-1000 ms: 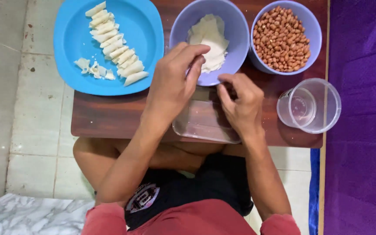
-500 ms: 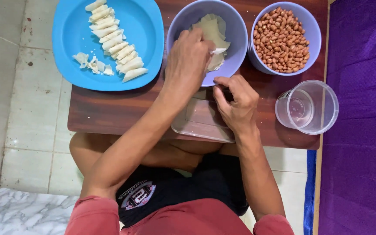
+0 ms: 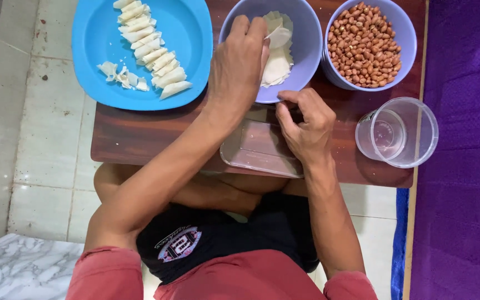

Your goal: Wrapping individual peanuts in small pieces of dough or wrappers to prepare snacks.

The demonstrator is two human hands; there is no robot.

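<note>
Head camera, looking straight down at a low wooden bench [image 3: 140,139] over my folded legs. The landmark is the lavender bowl [image 3: 306,33] at the far middle of the bench.

My left hand [image 3: 237,61] reaches into that bowl from its left rim, fingers closed in a pinch on one thin pale wrapper sheet [image 3: 280,36] at its upper edge, lifting it off the stack of wrappers [image 3: 276,69] lying inside. My right hand [image 3: 306,128] sits just nearer me than the bowl, loosely curled, fingertips together near the bowl's near rim; I cannot tell whether it grips anything.

I judge the sheet to be very light, limp and easily torn, likely clinging to the one below, so a corner or edge is the place to take hold, peeling gently.

Left of the bowl, a blue plate [image 3: 195,33] carries a row of rolled pieces [image 3: 151,53]. Right of the bowl, a second bowl holds peanuts [image 3: 365,47]. Nearer me than the bowl lies a clear flat tray [image 3: 256,150]; to its right a clear cup [image 3: 398,133].
</note>
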